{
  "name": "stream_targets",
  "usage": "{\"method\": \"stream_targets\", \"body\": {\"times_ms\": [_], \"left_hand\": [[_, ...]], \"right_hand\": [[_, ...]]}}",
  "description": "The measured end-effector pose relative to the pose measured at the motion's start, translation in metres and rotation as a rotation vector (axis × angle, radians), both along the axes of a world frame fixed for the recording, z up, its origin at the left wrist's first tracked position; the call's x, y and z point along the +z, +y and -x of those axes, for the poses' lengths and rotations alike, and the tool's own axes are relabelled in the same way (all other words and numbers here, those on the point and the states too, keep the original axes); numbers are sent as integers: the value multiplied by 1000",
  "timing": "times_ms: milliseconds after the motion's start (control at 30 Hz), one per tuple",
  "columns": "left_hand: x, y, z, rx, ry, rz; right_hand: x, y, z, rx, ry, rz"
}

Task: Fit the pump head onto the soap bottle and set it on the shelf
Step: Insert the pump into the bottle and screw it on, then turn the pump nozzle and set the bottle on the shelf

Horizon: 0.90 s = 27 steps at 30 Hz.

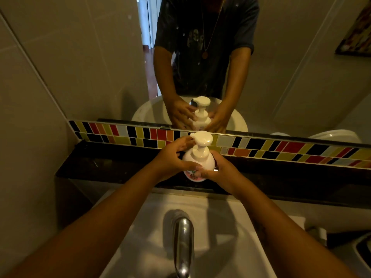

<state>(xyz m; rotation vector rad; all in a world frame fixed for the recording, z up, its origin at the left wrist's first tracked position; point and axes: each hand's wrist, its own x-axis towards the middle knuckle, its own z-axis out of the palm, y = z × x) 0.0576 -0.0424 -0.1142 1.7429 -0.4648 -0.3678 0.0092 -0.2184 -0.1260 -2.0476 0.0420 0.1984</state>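
A white soap bottle (197, 161) with a coloured label low on its front stands upright on the dark shelf (112, 167) behind the sink. The cream pump head (201, 140) sits on the bottle's neck, nozzle pointing left. My left hand (173, 157) wraps the bottle's left side, thumb across the front. From the right, my right hand (217, 170) grips the body, fingertips on the label. I cannot tell whether the bottle's base touches the shelf.
A mirror (90, 57) above the shelf reflects the bottle and both hands. A strip of coloured tiles (281, 147) runs along the shelf's back. Below, a white sink (230, 227) with a chrome tap (183, 241) lies close to me.
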Motion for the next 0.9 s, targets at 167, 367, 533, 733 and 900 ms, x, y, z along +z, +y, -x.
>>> {"method": "stream_targets", "body": {"times_ms": [167,367,533,733,900], "left_hand": [[-3,21,-5,-7,71,-73],[-1,16,-10,5,85,-107],[-1,16,-13,9,108,-132],[-2,15,-15,18,113,-153],[-2,15,-18,6,96,-180]], "right_hand": [[7,10,-3,1,-4,0],[39,3,-2,-47,-25,55],[89,1,-5,-42,-195,101],[94,23,-18,-15,-254,389],[97,15,-25,84,-257,434]]}}
